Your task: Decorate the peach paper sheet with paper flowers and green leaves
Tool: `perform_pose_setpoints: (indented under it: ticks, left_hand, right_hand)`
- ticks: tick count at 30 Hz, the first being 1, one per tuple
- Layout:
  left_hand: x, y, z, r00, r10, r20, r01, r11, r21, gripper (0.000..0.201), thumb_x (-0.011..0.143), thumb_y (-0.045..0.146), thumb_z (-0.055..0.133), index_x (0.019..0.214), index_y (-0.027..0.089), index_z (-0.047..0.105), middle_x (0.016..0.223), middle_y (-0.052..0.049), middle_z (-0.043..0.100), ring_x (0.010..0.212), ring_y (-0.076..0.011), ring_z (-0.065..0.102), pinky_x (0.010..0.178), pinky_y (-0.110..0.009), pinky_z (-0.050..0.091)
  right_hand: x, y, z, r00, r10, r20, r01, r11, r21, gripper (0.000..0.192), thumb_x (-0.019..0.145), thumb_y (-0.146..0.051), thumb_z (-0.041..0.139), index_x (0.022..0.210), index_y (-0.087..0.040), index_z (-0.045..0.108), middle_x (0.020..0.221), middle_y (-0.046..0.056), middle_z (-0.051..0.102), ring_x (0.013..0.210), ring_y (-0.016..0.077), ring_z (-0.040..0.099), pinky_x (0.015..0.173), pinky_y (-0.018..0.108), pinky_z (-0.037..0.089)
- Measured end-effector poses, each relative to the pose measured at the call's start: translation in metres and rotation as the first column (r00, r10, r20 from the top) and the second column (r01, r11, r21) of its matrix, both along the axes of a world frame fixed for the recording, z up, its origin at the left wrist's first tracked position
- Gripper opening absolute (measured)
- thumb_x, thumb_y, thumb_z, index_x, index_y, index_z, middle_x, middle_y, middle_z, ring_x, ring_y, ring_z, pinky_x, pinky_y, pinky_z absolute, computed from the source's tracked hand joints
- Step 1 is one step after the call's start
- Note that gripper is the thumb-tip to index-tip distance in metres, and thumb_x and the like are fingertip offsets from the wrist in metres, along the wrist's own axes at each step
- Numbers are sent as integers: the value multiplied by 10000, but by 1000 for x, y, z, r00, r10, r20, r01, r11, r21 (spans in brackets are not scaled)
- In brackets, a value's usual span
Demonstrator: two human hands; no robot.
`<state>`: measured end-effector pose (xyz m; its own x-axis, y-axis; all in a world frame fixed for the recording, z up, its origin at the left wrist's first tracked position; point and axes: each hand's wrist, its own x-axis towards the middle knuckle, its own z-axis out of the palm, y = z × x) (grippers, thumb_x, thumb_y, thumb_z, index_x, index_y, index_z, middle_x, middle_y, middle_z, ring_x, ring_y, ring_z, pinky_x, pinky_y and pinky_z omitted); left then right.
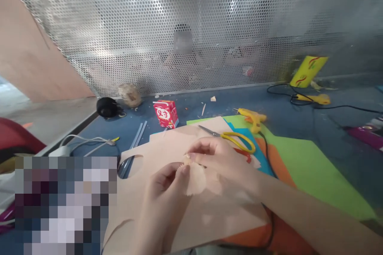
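Note:
Between my two hands is a small cream paper piece with a toothed edge [196, 179]. My left hand [169, 181] pinches its left edge between thumb and fingers. From above, my right hand [214, 155] is closed on its upper part, where a small pale bit shows at the fingertips. Both hands are over a large pale pink sheet [227, 211] with curved cut-outs along its left side. Scissors with yellow handles [239, 139] lie just beyond my right hand, blades pointing left. A red-orange handle [245, 154] shows partly behind my right wrist.
A yellow hot glue gun [253, 118] rests beyond the scissors, its black cord running under my right arm. Green [314, 167], orange and blue sheets lie to the right. A red drink carton [166, 114] stands behind the pink sheet. Translucent glue sticks [134, 143] and a white cable lie left.

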<state>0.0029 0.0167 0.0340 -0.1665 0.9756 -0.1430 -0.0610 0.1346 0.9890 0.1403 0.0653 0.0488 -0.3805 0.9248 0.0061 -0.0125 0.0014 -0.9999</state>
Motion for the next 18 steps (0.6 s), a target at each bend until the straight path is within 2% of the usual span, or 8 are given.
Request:
perform_pose_setpoints:
  ticks: [8, 18]
  left_hand:
    - [6, -1, 4, 997, 75, 37, -75, 997, 15, 188, 627, 330, 666, 583, 150, 641, 523, 17, 572, 498, -79, 447, 446, -161, 336]
    - [4, 1, 3, 997, 55, 53, -56, 998, 10, 231, 587, 356, 698, 569, 135, 635, 505, 17, 552, 481, -70, 439, 442, -156, 324]
  right_hand:
    - [1, 2, 2, 999, 18, -28, -19, 1000, -20, 77, 746, -191, 634, 806, -158, 668, 735, -18, 645, 594, 49, 541, 557, 171, 422]
    - [4, 2, -1, 1000, 30, 4, -30, 995, 92, 135, 778, -266, 611, 849, -163, 661, 831, 19, 669, 695, 88, 582, 630, 210, 449]
